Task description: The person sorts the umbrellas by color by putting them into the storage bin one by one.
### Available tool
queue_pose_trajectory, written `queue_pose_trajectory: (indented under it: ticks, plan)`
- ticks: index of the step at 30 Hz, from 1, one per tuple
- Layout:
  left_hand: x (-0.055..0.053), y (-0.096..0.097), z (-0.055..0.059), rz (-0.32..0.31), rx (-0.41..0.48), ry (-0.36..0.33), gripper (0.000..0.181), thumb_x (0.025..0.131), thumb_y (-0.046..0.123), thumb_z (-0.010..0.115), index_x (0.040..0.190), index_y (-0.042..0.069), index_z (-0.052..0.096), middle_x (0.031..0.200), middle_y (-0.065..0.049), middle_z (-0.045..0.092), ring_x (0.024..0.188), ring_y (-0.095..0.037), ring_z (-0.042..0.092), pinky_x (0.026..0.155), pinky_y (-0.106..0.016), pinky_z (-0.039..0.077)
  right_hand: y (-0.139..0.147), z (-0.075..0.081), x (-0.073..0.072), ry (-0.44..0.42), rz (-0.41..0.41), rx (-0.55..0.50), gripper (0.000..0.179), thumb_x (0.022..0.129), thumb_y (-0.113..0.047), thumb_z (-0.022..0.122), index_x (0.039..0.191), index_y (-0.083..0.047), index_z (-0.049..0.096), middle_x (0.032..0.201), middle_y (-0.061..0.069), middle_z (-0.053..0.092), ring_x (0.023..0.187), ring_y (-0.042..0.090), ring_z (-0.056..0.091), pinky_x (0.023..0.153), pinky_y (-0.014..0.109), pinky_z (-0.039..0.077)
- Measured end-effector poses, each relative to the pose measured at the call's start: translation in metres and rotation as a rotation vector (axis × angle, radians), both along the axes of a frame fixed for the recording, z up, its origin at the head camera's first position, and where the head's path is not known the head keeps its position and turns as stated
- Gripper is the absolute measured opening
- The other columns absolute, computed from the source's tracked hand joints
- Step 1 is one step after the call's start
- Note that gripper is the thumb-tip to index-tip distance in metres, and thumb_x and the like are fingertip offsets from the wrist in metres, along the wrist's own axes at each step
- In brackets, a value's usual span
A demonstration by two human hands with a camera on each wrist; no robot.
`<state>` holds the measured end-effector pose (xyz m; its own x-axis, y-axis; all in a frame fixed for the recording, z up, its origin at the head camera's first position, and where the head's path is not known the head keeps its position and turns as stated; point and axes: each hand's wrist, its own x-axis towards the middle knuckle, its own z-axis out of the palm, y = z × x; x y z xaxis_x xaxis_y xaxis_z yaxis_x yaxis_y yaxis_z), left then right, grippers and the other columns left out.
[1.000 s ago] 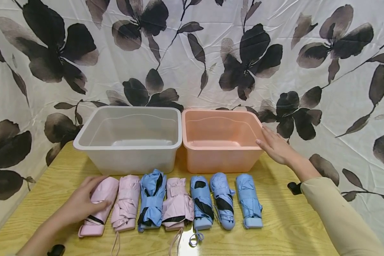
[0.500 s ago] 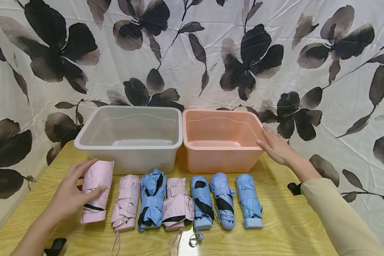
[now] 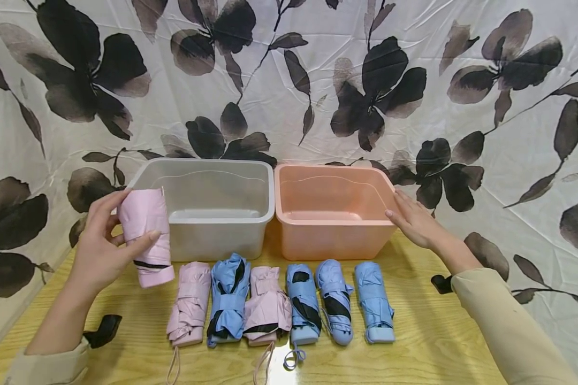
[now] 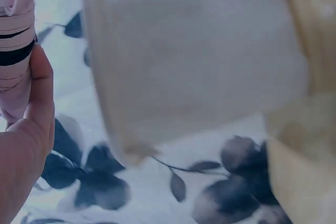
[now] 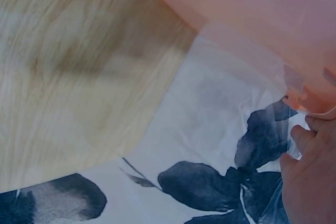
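Observation:
My left hand [image 3: 101, 243] grips a folded pink umbrella [image 3: 146, 235] by its sides, raised above the table at the front left corner of the grey bin [image 3: 212, 240]. In the left wrist view the same pink umbrella [image 4: 14, 51] shows at the left edge, the thumb against it. My right hand [image 3: 416, 219] rests with straight fingers on the right rim of the peach bin [image 3: 337, 240]; the right wrist view shows that hand [image 5: 312, 171] at the bin's edge. Both bins stand side by side with nothing visible inside.
Along the table [image 3: 428, 331] lies a row of folded umbrellas: a pink one [image 3: 190, 305], a blue one [image 3: 229, 299], another pink one [image 3: 268, 305], and several blue ones [image 3: 374, 302] on the right. A floral cloth [image 3: 308, 80] hangs behind the bins.
My left hand has lifted the leftmost pink umbrella off the table and carried it up and forward to the grey bin's front left corner. The right hand has stayed on the peach bin.

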<state>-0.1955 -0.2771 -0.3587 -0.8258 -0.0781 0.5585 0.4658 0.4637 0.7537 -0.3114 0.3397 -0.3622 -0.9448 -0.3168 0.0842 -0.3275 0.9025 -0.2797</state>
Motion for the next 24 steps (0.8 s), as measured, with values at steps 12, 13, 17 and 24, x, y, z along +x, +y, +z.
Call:
queue_pose_trajectory:
  ticks: [12,13,17,24]
  plan:
    - [-0.058,0.049,0.053,0.035,0.152,-0.07,0.086,0.09,0.01,0.081,0.161,0.019,0.033,0.156,0.0,0.033,0.117,-0.019,0.052,0.077,-0.009,0.052,0.001,-0.001,0.0,0.008,0.0,-0.004,0.077,0.112,-0.049,0.034,0.164,0.003,0.015,0.171,0.025,0.01,0.158,0.044,0.01,0.124,0.066,0.005]
    - [-0.063,0.054,0.055,0.031,0.168,-0.083,0.086,0.091,0.013,0.08,0.161,0.02,0.031,0.158,0.0,0.03,0.118,-0.02,0.05,0.078,-0.01,0.052,0.001,-0.001,0.0,0.01,0.0,-0.004,0.077,0.112,-0.049,0.034,0.164,0.004,0.016,0.171,0.025,0.01,0.158,0.044,0.011,0.124,0.066,0.005]
    - [-0.086,0.073,0.062,0.019,0.227,-0.106,0.085,0.092,0.019,0.079,0.161,0.024,0.029,0.159,0.001,0.026,0.116,-0.022,0.048,0.078,-0.015,0.053,0.0,-0.001,0.001,0.013,-0.002,-0.005,0.076,0.112,-0.048,0.034,0.164,0.004,0.016,0.171,0.027,0.011,0.157,0.045,0.011,0.124,0.067,0.005]
    - [-0.125,0.104,0.058,0.023,0.211,-0.151,0.084,0.09,0.012,0.08,0.16,0.019,0.034,0.151,-0.009,0.03,0.11,-0.019,0.045,0.087,-0.023,0.052,0.0,0.0,0.0,0.021,0.0,0.0,0.076,0.112,-0.048,0.034,0.163,0.005,0.017,0.171,0.027,0.011,0.157,0.045,0.012,0.124,0.067,0.006]
